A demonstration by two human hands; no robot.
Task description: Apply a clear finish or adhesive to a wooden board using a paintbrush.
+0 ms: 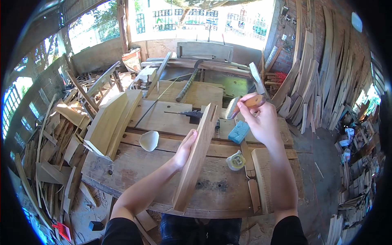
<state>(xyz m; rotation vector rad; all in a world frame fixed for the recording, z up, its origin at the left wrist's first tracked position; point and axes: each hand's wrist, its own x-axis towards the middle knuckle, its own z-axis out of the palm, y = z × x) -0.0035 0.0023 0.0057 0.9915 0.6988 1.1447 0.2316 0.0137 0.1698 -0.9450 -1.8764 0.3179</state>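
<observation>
My left hand (187,150) grips a long squared length of wood (196,163), its fingers lying along the left side. The wood slants up from the bench's near edge toward the far side, with a slot near its upper end. My right hand (258,116) is closed round the wooden handle of a flat paintbrush (232,108). The bristles point left, a little to the right of the wood's upper end and apart from it. Below the brush lie a blue block-shaped thing (238,132) and a round yellowish tape measure (235,160). A white bowl (149,141) sits left of my left hand.
The wooden workbench (134,171) has a circular saw blade (192,113) rising through its top. Curved boards (112,124) stand at its left; a thick board (263,179) lies at its right. Scrap wood (53,163) heaps up left, and tall planks (322,77) lean against the right wall.
</observation>
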